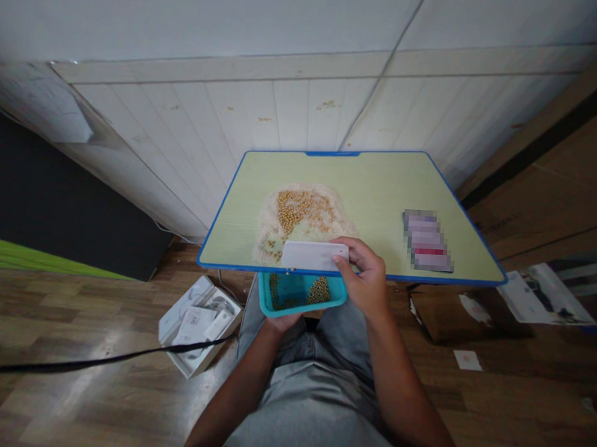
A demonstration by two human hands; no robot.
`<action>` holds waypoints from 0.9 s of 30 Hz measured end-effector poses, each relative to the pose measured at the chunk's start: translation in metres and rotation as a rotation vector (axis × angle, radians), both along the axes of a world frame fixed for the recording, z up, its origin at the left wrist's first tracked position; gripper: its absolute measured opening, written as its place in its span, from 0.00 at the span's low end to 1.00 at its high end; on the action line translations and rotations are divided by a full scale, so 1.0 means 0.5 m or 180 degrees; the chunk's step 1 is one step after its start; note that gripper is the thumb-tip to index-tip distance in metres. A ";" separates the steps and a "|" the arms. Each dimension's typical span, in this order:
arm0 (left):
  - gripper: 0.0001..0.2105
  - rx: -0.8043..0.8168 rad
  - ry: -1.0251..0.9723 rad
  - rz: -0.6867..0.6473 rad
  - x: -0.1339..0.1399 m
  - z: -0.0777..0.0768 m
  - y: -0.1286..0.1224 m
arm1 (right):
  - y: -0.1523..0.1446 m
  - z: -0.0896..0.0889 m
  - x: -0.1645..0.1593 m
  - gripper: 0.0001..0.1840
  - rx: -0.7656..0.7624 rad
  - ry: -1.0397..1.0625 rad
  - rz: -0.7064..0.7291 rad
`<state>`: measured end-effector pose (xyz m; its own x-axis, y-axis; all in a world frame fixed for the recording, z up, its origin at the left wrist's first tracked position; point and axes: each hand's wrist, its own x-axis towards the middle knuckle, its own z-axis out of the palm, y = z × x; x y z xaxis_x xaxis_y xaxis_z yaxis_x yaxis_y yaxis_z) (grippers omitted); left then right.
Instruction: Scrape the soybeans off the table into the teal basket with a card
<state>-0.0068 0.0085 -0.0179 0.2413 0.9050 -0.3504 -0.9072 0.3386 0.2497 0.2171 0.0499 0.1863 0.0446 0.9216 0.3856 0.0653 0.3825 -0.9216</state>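
My right hand [364,275] grips a flat white rectangular piece [309,256] by its right end, thumb on the near face. The piece stands on edge near the table's front rim, at the near side of a patch of pale rice-like grains [346,219]. Round tan beans, like soybeans [292,213], lie among the grains. Just below the rim, my left hand [283,321] holds a teal plastic tub [301,312] from underneath; most of its fingers are hidden by the tub. More beans [320,290] are inside. A few beans sit at the rim above it.
The small folding table [381,181] has a blue edge. A pixelated phone-like object [428,240] lies on its right side. An open white box [200,322] with papers and a cable is on the floor at left. A black strap [111,359] crosses there. A brown carton [453,318] stands at right.
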 end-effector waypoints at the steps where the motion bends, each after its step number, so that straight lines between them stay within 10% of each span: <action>1: 0.40 0.0017 -0.0014 -0.0025 0.000 0.002 0.000 | 0.000 0.000 0.000 0.12 0.0001 -0.0003 0.0003; 27: 0.38 -0.0231 -0.0149 0.0136 0.018 0.083 0.002 | -0.006 0.003 -0.002 0.13 0.0065 -0.0102 -0.0470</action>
